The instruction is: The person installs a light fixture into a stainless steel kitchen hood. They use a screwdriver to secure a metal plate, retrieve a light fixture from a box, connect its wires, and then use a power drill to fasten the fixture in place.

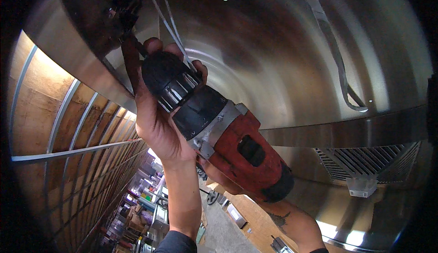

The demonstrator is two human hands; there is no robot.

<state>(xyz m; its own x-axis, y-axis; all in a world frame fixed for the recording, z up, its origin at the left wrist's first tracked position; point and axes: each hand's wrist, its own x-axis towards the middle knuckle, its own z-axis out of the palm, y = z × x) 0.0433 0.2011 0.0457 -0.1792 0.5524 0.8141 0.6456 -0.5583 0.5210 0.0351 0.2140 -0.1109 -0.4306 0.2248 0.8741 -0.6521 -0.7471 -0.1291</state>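
Note:
A red and black power drill [248, 155] fills the middle of the view, tilted with its black chuck [166, 77] up to the left. My right hand [221, 177], mostly hidden behind the drill body, is closed on its handle. Curled around the chuck from behind is my left hand [155, 125], with several fingertips showing past it. At the chuck's front lies a dark fitting [121, 13] on the metal, too shadowed to make out; the drill's tip there is unclear. Thin white cords [166, 18] hang down behind the chuck, close to the left fingers.
A large curved shiny metal shell [283, 57] surrounds the work. A grey strap-like cable [335, 52] hangs on its right, above slatted metal filters [369, 161] with a small clear cup [362, 187]. Wooden panels with metal strips [59, 107] run along the left. Below are a cluttered workshop and a wooden table [255, 216].

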